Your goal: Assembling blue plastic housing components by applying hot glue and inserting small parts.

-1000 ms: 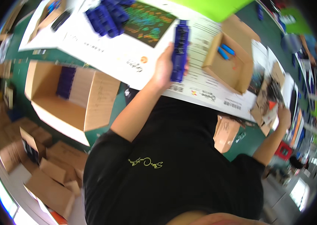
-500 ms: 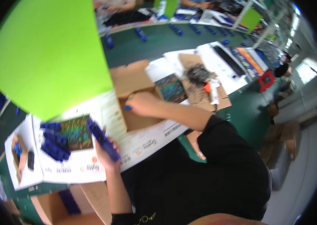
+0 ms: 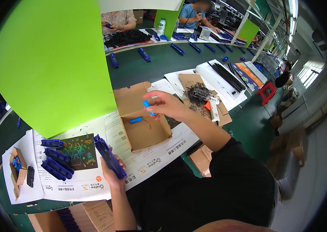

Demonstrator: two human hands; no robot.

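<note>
My left hand (image 3: 113, 176) is wrapped round a long dark-blue plastic housing (image 3: 107, 154), held tilted over the white sheets with its hollow side showing. Between the fingertips of my right hand (image 3: 167, 106) is a small bright-blue cylindrical battery (image 3: 148, 107), raised above an open cardboard box (image 3: 146, 138). Inside that box lies another blue battery (image 3: 135, 120) with a thin red wire. Several more blue housings (image 3: 57, 155) rest left of my left hand, beside a dark board with coloured drawings (image 3: 79, 151).
A tall green panel (image 3: 51, 65) stands at the left. Right of the box, a white glue gun (image 3: 213, 110) lies by black scraps (image 3: 197, 92) on cardboard. A small carton (image 3: 16, 166) holds blue pieces at far left. Beyond, housings (image 3: 144, 55) line a green belt, with people behind.
My right hand has risen out of the cardboard box with the blue battery in its fingers. My left hand still holds the housing, and the whole view has shifted slightly.
</note>
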